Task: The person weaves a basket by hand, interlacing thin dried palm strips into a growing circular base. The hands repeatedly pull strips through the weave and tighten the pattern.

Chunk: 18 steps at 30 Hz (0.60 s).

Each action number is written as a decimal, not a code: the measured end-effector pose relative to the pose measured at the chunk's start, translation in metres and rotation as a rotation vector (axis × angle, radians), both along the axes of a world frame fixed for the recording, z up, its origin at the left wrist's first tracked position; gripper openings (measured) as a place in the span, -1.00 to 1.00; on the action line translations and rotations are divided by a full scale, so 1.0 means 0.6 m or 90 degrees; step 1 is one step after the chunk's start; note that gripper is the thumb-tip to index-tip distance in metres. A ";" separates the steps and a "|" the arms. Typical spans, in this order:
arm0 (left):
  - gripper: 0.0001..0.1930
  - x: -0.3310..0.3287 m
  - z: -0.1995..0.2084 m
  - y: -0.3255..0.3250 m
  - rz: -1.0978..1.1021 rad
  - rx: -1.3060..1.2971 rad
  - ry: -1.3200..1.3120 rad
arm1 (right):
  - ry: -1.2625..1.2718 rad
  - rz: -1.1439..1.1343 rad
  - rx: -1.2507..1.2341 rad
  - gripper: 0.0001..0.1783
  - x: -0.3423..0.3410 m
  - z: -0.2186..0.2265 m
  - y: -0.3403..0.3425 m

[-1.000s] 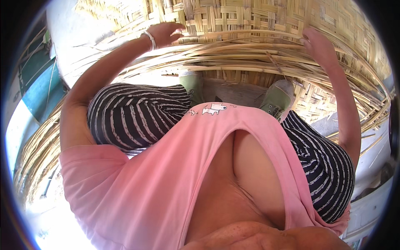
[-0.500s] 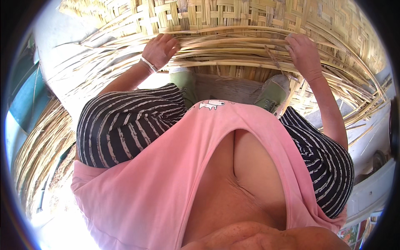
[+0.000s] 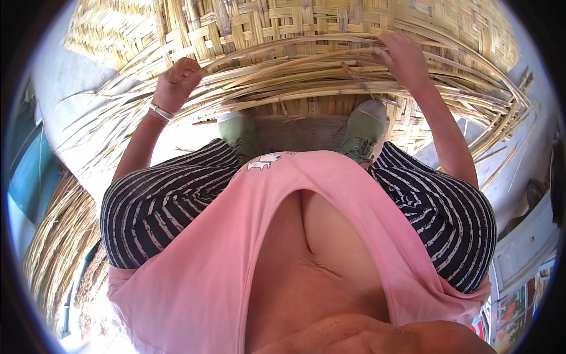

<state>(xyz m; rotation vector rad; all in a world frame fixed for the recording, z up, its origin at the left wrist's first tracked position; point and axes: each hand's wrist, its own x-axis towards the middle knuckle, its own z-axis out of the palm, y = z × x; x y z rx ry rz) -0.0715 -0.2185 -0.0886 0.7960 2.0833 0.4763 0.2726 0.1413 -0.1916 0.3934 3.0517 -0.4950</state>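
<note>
A woven mat of pale yellow split reed (image 3: 306,20) spans the far side in a broad checked weave. Along its near edge lie loose reed strips (image 3: 283,82), bunched in a curved band. My left hand (image 3: 178,85), a white band at its wrist, is closed around the end of a long strip that arcs toward the right. Over at the band's right part, my right hand (image 3: 407,62) has its fingers bent over the far strips, thumb apart below them; the exact grip is partly hidden.
My green shoes (image 3: 359,131) rest just below the strips, at the mat's near edge. A pile of long dry stalks (image 3: 62,227) lies at the left beside a teal object (image 3: 35,159). At the lower right stands a whitish box-like piece (image 3: 525,256).
My left hand has moved left and slightly down from the strips, drawing a strip end out with it. My right hand has shifted left and slightly up along the strips. The whole view has shifted a little.
</note>
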 end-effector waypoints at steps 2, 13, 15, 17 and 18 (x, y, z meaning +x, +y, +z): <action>-0.88 -0.011 -0.023 -0.009 -0.006 0.060 0.017 | -0.031 -0.011 -0.025 -0.72 0.001 0.006 0.003; -0.84 0.046 -0.086 -0.060 -0.183 0.001 0.225 | -0.025 -0.079 -0.139 -0.72 -0.025 0.044 0.018; -0.79 0.046 -0.087 -0.058 -0.201 0.054 0.280 | -0.088 -0.138 -0.215 -0.69 -0.018 0.043 0.021; -0.75 0.051 -0.078 -0.058 -0.208 0.108 0.399 | -0.138 -0.174 -0.260 -0.65 -0.018 0.052 0.026; -0.74 0.054 -0.071 -0.061 -0.246 0.128 0.439 | -0.159 -0.188 -0.260 -0.64 -0.020 0.060 0.030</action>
